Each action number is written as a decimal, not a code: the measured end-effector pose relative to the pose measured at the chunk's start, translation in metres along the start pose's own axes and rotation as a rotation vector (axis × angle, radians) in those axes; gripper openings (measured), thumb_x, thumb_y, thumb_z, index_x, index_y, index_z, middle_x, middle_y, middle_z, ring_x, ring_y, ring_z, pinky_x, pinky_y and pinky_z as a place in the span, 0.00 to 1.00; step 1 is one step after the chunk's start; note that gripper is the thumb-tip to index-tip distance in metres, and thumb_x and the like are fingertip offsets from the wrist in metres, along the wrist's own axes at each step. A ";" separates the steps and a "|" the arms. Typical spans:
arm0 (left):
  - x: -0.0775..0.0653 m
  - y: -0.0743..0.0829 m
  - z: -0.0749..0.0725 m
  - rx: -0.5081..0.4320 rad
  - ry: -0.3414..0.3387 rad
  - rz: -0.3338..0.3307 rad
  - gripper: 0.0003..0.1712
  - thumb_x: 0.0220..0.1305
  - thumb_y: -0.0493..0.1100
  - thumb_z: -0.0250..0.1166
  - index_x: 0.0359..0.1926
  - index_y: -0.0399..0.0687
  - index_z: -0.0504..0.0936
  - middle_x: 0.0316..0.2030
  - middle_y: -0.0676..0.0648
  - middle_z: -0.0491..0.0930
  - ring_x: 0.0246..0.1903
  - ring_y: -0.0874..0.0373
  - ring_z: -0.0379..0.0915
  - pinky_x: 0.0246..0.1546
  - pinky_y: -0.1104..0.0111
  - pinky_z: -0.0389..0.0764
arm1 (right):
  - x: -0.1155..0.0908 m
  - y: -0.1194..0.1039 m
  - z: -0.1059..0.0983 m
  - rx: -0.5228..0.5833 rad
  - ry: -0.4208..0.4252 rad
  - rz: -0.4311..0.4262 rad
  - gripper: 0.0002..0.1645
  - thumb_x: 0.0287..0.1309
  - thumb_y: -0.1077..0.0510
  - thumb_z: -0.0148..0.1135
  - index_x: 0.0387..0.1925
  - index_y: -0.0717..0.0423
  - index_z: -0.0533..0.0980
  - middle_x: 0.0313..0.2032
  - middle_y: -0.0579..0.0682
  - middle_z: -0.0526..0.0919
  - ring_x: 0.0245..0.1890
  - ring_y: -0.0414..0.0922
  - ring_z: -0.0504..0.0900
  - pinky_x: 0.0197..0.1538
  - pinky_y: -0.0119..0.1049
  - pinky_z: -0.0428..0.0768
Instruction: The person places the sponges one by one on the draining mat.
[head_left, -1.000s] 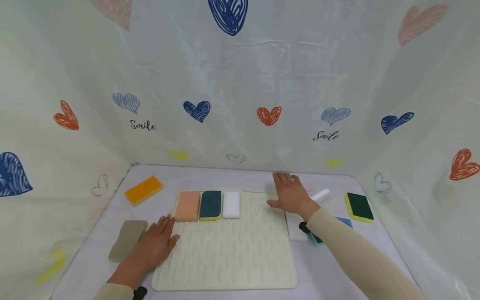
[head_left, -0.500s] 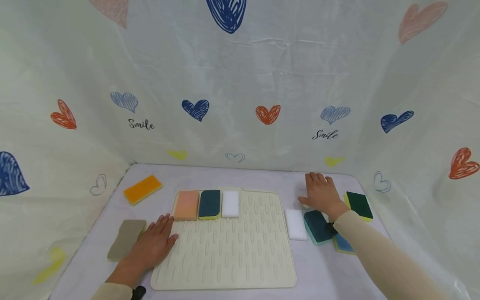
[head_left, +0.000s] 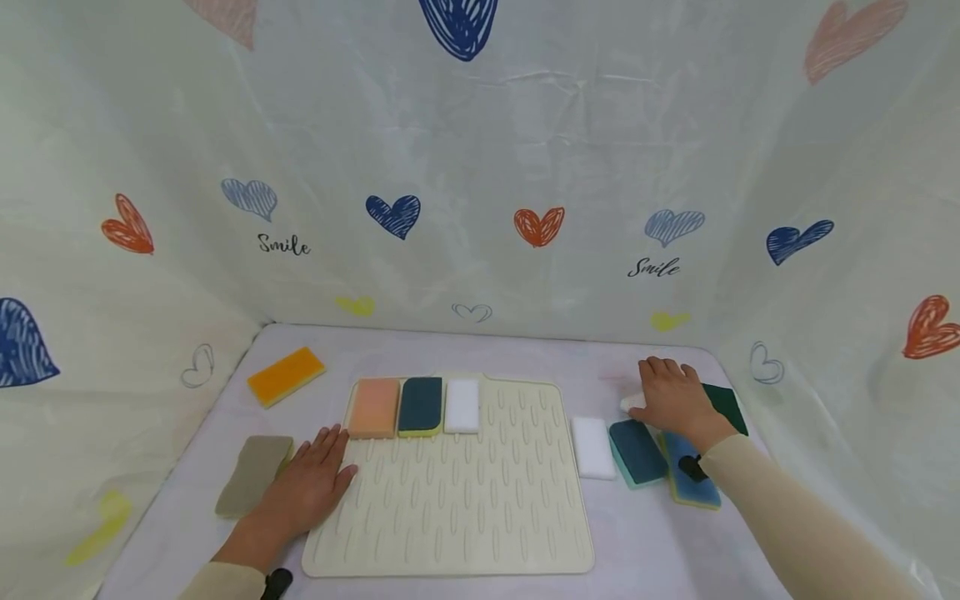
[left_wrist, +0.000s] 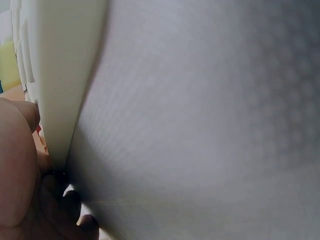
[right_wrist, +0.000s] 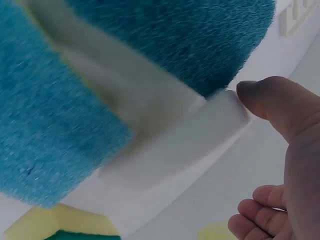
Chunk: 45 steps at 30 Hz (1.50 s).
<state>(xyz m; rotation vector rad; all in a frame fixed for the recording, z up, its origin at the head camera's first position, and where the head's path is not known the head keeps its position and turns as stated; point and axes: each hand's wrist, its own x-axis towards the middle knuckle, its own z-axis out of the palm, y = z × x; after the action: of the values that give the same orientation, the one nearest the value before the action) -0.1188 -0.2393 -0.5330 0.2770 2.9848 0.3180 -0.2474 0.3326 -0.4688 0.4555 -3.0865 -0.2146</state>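
Note:
My left hand (head_left: 309,487) lies with straight fingers on the left edge of a cream ribbed mat (head_left: 465,508). The mat's side fills part of the left wrist view, beside the fingers (left_wrist: 65,205). A peach sponge (head_left: 375,408), a dark blue and yellow sponge (head_left: 421,407) and a white sponge (head_left: 462,406) stand in a row along the mat's back. Over to the right, my right hand (head_left: 678,404) is at another white sponge (right_wrist: 175,145), partly hidden in the head view. Its thumb touches that sponge's end; the other fingers are apart from it.
Right of the mat lie a white sponge (head_left: 592,448), a teal sponge (head_left: 637,452), a blue sponge (head_left: 686,471) and a dark green sponge (head_left: 726,407). To the left are an orange sponge (head_left: 287,377) and a wavy grey sponge (head_left: 251,475). A heart-patterned sheet (head_left: 465,275) surrounds the table.
My right hand has moved right, away from the mat's back right corner to the white sponge beyond it, uncovering the teal and blue sponges. The left hand stays in place.

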 end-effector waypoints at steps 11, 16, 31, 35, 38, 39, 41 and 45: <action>0.000 -0.001 0.000 0.001 0.012 0.000 0.41 0.80 0.54 0.58 0.77 0.27 0.62 0.77 0.27 0.61 0.77 0.29 0.55 0.77 0.35 0.58 | -0.014 0.021 0.006 -0.042 0.017 0.023 0.56 0.53 0.37 0.79 0.65 0.76 0.67 0.61 0.73 0.76 0.62 0.70 0.73 0.64 0.73 0.71; 0.000 -0.002 0.001 -0.002 0.014 0.001 0.40 0.80 0.53 0.57 0.77 0.27 0.61 0.77 0.27 0.60 0.77 0.29 0.55 0.77 0.36 0.58 | -0.019 0.027 0.014 -0.025 0.025 0.065 0.58 0.51 0.34 0.80 0.63 0.77 0.68 0.59 0.74 0.76 0.60 0.71 0.74 0.63 0.73 0.73; 0.001 -0.001 0.002 0.004 0.015 0.002 0.41 0.80 0.54 0.57 0.77 0.27 0.61 0.77 0.27 0.61 0.77 0.30 0.55 0.77 0.36 0.59 | -0.036 0.037 0.041 0.003 0.145 0.122 0.53 0.53 0.27 0.72 0.44 0.77 0.71 0.40 0.72 0.78 0.45 0.69 0.77 0.47 0.67 0.76; 0.000 -0.002 0.003 0.006 0.020 0.001 0.41 0.80 0.54 0.57 0.77 0.27 0.61 0.77 0.28 0.61 0.77 0.30 0.55 0.77 0.36 0.59 | -0.037 0.039 0.047 0.026 0.121 0.148 0.53 0.54 0.26 0.70 0.44 0.76 0.70 0.41 0.72 0.77 0.45 0.68 0.76 0.46 0.67 0.74; 0.000 -0.002 0.003 0.006 0.025 0.002 0.40 0.80 0.54 0.57 0.77 0.27 0.62 0.77 0.28 0.61 0.77 0.30 0.56 0.77 0.36 0.59 | -0.036 0.040 0.052 0.052 0.093 0.174 0.54 0.54 0.25 0.69 0.46 0.76 0.69 0.42 0.72 0.77 0.45 0.68 0.75 0.45 0.66 0.74; 0.000 -0.002 0.003 0.004 0.026 0.003 0.40 0.80 0.54 0.57 0.77 0.27 0.62 0.78 0.28 0.61 0.78 0.30 0.56 0.77 0.36 0.59 | -0.036 0.040 0.053 0.061 0.085 0.184 0.54 0.55 0.25 0.69 0.46 0.76 0.69 0.42 0.72 0.76 0.45 0.67 0.74 0.44 0.66 0.73; 0.000 -0.002 0.003 0.003 0.026 0.004 0.40 0.80 0.54 0.57 0.77 0.27 0.62 0.78 0.28 0.61 0.78 0.30 0.55 0.77 0.36 0.58 | -0.036 0.040 0.056 0.077 0.072 0.203 0.54 0.55 0.24 0.68 0.46 0.75 0.68 0.41 0.70 0.76 0.44 0.67 0.74 0.44 0.66 0.73; 0.000 -0.002 0.002 0.000 0.025 0.007 0.40 0.80 0.54 0.57 0.77 0.27 0.61 0.78 0.28 0.60 0.78 0.30 0.55 0.77 0.36 0.58 | -0.036 0.040 0.058 0.095 0.056 0.229 0.54 0.56 0.22 0.65 0.45 0.73 0.68 0.38 0.68 0.76 0.43 0.66 0.74 0.44 0.65 0.73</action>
<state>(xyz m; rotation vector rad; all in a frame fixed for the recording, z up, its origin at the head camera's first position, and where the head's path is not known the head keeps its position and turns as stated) -0.1193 -0.2409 -0.5357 0.2852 3.0088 0.3250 -0.2263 0.3891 -0.5208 0.1051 -3.0682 -0.0507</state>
